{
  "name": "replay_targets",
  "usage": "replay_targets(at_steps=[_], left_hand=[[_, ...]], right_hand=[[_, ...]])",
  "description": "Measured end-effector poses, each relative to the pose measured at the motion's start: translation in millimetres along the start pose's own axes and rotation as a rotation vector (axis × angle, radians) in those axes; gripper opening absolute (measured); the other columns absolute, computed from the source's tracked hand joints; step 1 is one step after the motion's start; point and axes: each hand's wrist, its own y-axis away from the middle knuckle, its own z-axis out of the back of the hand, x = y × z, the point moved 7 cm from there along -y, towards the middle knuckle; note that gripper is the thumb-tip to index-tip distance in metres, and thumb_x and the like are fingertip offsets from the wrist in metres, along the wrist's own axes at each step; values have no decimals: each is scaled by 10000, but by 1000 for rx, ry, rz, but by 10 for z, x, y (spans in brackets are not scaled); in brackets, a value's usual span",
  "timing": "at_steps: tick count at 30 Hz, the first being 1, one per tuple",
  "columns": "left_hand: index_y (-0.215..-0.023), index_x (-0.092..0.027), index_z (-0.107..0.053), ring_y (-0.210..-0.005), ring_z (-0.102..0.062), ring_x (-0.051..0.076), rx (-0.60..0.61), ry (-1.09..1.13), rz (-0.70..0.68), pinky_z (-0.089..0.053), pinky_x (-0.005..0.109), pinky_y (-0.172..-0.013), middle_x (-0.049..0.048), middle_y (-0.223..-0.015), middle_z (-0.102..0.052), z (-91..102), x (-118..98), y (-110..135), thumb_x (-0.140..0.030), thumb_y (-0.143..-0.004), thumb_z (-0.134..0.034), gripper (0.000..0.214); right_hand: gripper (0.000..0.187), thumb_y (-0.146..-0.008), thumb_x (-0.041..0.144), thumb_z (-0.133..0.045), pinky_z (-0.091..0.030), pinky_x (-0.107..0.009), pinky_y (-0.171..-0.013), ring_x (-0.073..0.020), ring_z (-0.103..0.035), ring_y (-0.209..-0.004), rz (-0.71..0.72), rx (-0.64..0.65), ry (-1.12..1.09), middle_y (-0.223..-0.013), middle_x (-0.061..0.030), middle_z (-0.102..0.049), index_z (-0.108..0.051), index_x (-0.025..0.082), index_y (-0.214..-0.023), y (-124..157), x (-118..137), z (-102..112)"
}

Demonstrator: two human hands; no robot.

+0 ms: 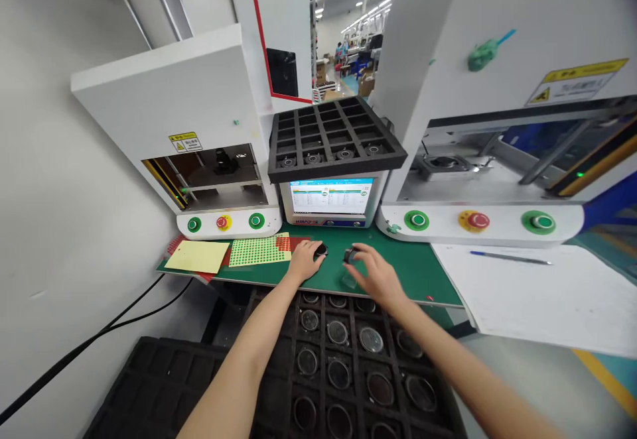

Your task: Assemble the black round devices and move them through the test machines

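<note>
On the green mat (pixel 413 270), my left hand (pixel 304 261) rests with its fingers curled round a small round black part like a watch case (pixel 321 250). My right hand (pixel 377 274) pinches a second such round black part (pixel 350 255) by its edge between thumb and fingers, tilted up just above the mat. A gap separates the two parts. Below the table edge, a black compartment tray (pixel 354 366) holds several round, glass-faced watch cases (pixel 338 333), partly hidden by my right forearm.
A tilted black tray (pixel 337 175) with several round parts sits above a small monitor (pixel 331 200). White press machines (pixel 219 107) with green and red buttons flank it. Sticker sheets (pixel 259 250) lie left; paper (pixel 537 293) and a pen (pixel 511 258) lie right. Another dark tray (pixel 159 386) stands lower left.
</note>
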Motion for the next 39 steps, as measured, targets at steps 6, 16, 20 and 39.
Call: replay_targets(at_steps=[6,16,20,39], left_hand=[[-1220,-107,-580,-1145,-574,309,-38,6,52,-482,467,-1004,187,-1145,-652,59,6,46,-240,-821,-610,422],[-1154,-105,-579,-1074,-591,321,-108,-8,46,-516,487,-940,182,-1067,-651,64,63,71,-214,-762,-598,407],[-1126,-132,-585,-1058,-597,316,-131,18,-2,-521,508,-924,163,-1043,-662,75,47,32,-192,-740,-595,391],[-1246,-155,-559,-1265,-500,277,-467,-207,543,-391,547,-1075,123,-1354,-537,2483,1913,-671,-333,-911,-576,380]], right_hand=[[217,-664,232,-679,-562,-357,-617,-254,-685,-685,-36,249,46,-796,-57,-703,-544,234,-834,-437,-704,154],[372,-803,469,-495,-543,-428,-853,-271,-676,-910,-116,147,106,-974,-143,-679,-538,181,-1035,-223,-855,-141],[375,-830,491,-459,-522,-424,-850,-269,-649,-889,-144,123,166,-949,-138,-654,-542,179,-1022,-204,-849,-139],[319,-931,457,-405,-567,-352,-716,-251,-705,-873,150,99,371,-1026,-114,-706,-562,204,-1045,-227,-836,161]])
